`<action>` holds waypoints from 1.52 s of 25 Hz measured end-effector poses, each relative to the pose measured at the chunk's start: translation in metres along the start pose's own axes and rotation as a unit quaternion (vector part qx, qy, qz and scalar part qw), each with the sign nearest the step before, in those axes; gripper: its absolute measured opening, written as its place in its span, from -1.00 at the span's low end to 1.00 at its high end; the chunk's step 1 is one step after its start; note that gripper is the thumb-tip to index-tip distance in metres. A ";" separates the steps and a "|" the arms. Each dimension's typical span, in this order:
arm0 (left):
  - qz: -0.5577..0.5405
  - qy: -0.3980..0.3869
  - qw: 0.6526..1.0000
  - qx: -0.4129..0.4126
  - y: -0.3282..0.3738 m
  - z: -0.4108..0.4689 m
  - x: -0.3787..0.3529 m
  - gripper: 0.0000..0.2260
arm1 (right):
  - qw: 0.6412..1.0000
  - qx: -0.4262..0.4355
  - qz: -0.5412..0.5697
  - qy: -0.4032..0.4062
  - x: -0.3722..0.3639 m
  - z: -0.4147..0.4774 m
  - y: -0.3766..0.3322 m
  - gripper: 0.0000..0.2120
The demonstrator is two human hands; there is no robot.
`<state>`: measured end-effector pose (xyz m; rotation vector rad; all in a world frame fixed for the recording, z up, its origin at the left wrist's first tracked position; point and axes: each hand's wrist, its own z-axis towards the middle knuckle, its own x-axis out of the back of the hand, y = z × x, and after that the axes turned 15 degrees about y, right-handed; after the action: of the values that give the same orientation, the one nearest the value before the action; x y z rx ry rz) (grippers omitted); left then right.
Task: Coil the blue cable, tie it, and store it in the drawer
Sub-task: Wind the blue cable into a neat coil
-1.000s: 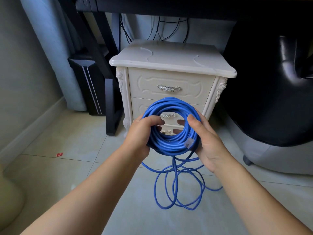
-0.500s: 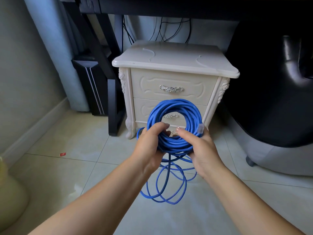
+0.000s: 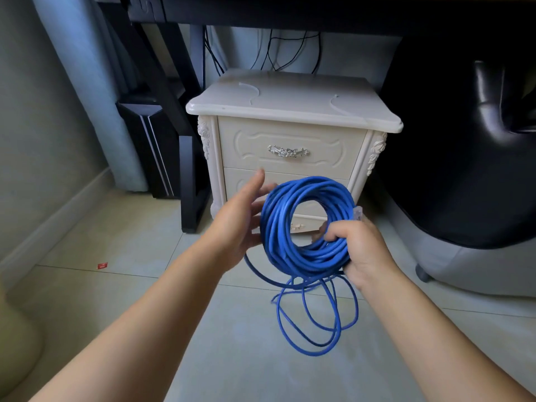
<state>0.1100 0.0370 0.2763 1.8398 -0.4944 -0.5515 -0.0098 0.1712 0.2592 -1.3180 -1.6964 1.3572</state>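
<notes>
The blue cable (image 3: 285, 227) is wound into a thick round coil held upright in front of the nightstand. My right hand (image 3: 358, 248) grips the coil's lower right side, fingers curled through its centre, with a clear plug end by the thumb. My left hand (image 3: 242, 219) is spread beside the coil's left edge, fingers straight; a loose strand runs under it. Several uncoiled loops (image 3: 317, 317) hang down to the floor. The top drawer (image 3: 290, 146) of the cream nightstand is closed, with a silver handle (image 3: 288, 151).
The nightstand (image 3: 293, 103) stands under a dark desk (image 3: 290, 10). A black desk leg (image 3: 191, 181) is to its left, and a black chair (image 3: 464, 169) on a grey base to its right. The tiled floor (image 3: 116, 245) has a small red scrap (image 3: 102, 265).
My left hand has let go of the coil and opened beside it. My right hand now grips the coil alone, and the coil has shifted right. The hanging loops swung right.
</notes>
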 end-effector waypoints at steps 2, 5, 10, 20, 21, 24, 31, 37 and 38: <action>0.056 0.046 0.997 0.019 -0.008 0.003 -0.003 -0.76 | 0.997 -0.061 0.051 0.010 0.003 0.002 -0.001 -0.80; 0.248 0.015 0.969 -0.004 -0.025 0.002 -0.009 -0.75 | 0.982 -0.117 0.150 0.017 0.007 0.006 -0.006 -0.78; 0.298 -0.065 0.948 0.087 -0.044 -0.008 -0.024 -0.55 | 0.971 -0.133 0.199 0.022 0.009 0.005 -0.008 -0.81; -0.139 0.003 0.986 0.087 -0.029 0.004 -0.023 -0.68 | 0.978 -0.090 0.101 0.156 0.016 0.020 0.003 -0.88; -0.131 0.006 0.990 0.054 -0.029 0.004 -0.022 -0.64 | 0.980 -0.081 0.077 0.165 0.016 0.021 0.005 -0.82; -0.096 -0.021 0.995 -0.019 -0.024 0.007 -0.018 -0.64 | 0.986 -0.057 -0.004 0.155 0.013 0.023 0.013 -0.73; -0.016 -0.127 0.992 0.024 -0.017 0.018 -0.001 -0.56 | 0.987 -0.033 -0.157 0.016 0.000 0.011 0.012 -0.74; 0.133 -0.234 0.954 0.134 -0.015 0.027 0.023 -0.62 | 0.966 -0.139 -0.208 -0.061 0.007 0.018 0.015 -0.85; 0.153 -0.245 0.948 0.136 -0.015 0.027 0.025 -0.64 | 0.962 -0.154 -0.217 -0.068 0.008 0.019 0.017 -0.86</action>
<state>0.1156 0.0069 0.2506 1.8259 -1.2212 -0.7571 -0.0232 0.1721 0.2360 -0.9377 -2.2020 0.9744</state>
